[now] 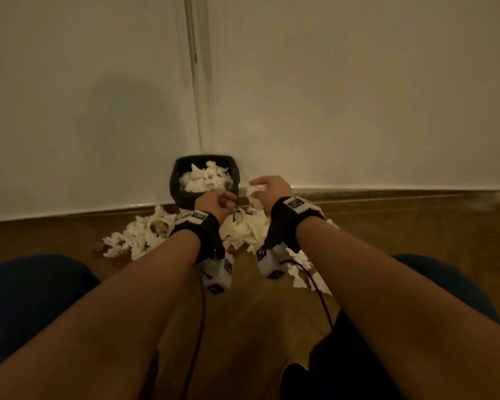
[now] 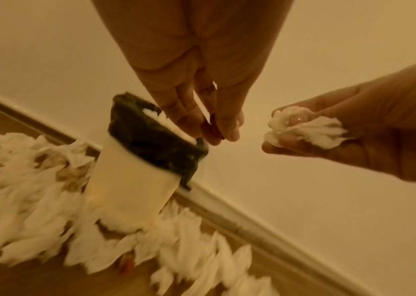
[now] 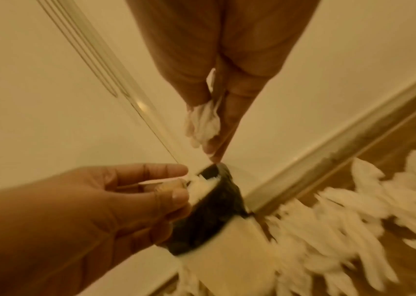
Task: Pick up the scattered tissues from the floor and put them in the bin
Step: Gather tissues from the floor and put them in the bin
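Tissue carried to the bin

We held 1 crumpled tissue [image 2: 303,128] in our right hand [image 1: 272,187], beside the lined bin [image 1: 176,180], ready to drop; our left hand [image 1: 214,202] hung loose, holding nothing.

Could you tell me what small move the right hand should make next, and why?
Probably carry the right hand leftward over the bin and let go: it grips a crumpled tissue just right of the rim, not yet above the opening. Many tissues remain on the floor.

Blurred tissues, half-hidden bin

Floor tissues [image 2: 24,200] smear into streaks at lower left; the left hand [image 1: 217,203] covers the bin [image 1: 204,180] front rim at centre.
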Demonstrator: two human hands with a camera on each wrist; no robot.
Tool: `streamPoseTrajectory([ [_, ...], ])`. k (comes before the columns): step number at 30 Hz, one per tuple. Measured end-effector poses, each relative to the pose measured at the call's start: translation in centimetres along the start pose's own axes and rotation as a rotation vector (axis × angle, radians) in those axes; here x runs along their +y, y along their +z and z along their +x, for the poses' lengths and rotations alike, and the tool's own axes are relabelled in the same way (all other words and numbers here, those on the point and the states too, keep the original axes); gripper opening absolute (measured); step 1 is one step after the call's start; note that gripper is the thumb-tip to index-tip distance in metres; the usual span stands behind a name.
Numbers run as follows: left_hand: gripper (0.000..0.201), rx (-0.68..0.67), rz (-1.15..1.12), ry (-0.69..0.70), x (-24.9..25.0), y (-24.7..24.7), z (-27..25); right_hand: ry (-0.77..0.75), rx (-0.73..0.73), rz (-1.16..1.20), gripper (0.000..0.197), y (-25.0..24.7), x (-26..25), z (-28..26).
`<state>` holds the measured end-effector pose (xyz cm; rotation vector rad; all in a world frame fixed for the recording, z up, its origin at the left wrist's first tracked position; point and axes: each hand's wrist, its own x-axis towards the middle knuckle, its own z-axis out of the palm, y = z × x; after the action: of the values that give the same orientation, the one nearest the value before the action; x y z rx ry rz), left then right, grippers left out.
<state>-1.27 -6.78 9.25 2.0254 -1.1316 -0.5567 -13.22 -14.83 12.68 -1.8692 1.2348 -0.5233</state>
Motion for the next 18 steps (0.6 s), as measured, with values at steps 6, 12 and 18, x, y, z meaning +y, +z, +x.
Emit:
streamPoseTrajectory([
  [6, 0.020, 0.214, 0.007, 0.152, 4.7, -7.1, 0.6, -0.101, 0.114, 0.270, 0.024, -4.2, -6.7, -0.6],
  [12, 0.019, 0.191, 0.090, 0.240, 6.1, -10.5, 2.1, -0.060, 0.035, 0.362, 0.030, -2.3, -6.9, 1.3],
  [18, 0.019, 0.203, 0.215, 0.161, 3.2, -10.5, 4.8, -0.008, 0.030, 0.357, 0.023, 1.5, -6.1, 4.8],
])
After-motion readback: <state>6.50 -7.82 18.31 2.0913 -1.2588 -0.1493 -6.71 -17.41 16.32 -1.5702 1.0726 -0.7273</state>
